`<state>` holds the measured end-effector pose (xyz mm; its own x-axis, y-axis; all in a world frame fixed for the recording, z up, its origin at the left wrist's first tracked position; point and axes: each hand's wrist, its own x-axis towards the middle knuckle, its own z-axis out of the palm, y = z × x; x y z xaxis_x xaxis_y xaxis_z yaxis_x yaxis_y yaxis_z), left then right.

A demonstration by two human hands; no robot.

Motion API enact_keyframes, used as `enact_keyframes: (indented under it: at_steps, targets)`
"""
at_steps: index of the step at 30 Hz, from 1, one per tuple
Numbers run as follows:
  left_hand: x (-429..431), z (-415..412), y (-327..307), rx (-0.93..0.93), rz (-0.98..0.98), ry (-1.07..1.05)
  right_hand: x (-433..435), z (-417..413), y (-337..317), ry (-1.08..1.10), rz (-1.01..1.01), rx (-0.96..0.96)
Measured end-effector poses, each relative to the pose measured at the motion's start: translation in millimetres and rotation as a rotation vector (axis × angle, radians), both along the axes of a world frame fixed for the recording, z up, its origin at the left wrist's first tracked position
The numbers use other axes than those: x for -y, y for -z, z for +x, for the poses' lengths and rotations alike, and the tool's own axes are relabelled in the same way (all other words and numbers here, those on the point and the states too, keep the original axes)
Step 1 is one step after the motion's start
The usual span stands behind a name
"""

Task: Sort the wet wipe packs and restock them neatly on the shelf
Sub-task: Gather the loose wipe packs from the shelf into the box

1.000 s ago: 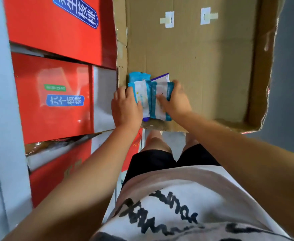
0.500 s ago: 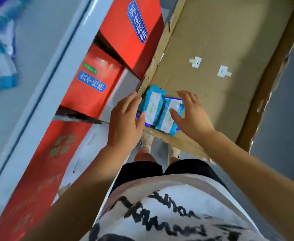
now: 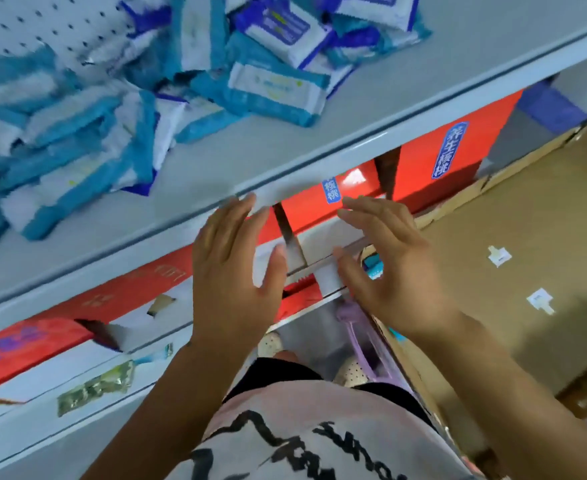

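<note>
Several blue-and-white wet wipe packs [image 3: 271, 88] lie in a loose, untidy heap on the grey shelf [image 3: 236, 161] at the upper left. My left hand [image 3: 233, 268] and my right hand [image 3: 389, 265] hover empty just below the shelf's front edge, fingers straight and spread, palms facing each other. A few blue packs [image 3: 373, 266] show behind my right hand, inside the cardboard box [image 3: 514, 258] on the floor at the right.
Red gift boxes [image 3: 451, 157] with blue labels fill the lower shelf under the grey one. A white pegboard back panel [image 3: 42, 22] stands behind the heap. A purple object [image 3: 351, 317] lies near my feet, and a crumpled green wrapper [image 3: 94, 386] rests on a low ledge.
Both hands let go of the wipe packs in the cardboard box and rose empty toward the shelf edge. The view swung up from the box to the shelf's heap.
</note>
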<state>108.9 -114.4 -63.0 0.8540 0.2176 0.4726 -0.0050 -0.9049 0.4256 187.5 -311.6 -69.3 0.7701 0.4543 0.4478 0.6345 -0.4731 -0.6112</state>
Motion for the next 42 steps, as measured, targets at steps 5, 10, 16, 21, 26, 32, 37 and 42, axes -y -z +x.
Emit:
enact_keyframes:
  at_steps: [5, 10, 16, 21, 26, 32, 37, 42]
  targets:
    - [-71, -16, -22, 0.069, -0.028, -0.332, -85, 18, -22, -0.152, -0.01, 0.055]
    - [-145, -37, -40, 0.069, -0.081, -0.512, -181, 24, -46, -0.136, -0.025, -0.026]
    - [-216, -36, -56, -0.044, -0.125, -0.531, -273, 31, -65, 0.031, -0.069, -0.228]
    - [-252, -22, -49, -0.182, -0.134, -0.354, -301, 31, -69, 0.217, -0.026, -0.317]
    - [-260, -20, -36, -0.161, -0.07, -0.314, -310, 33, -78, 0.247, 0.041, -0.476]
    - [-267, -22, -33, -0.06, -0.101, -0.268, -311, 33, -76, 0.253, 0.182, -0.642]
    - [-265, -22, -31, -0.082, -0.202, -0.238, -288, 44, -76, 0.361, 0.306, -0.578]
    - [-261, -21, -32, -0.015, -0.191, -0.192, -273, 47, -80, 0.374, 0.291, -0.551]
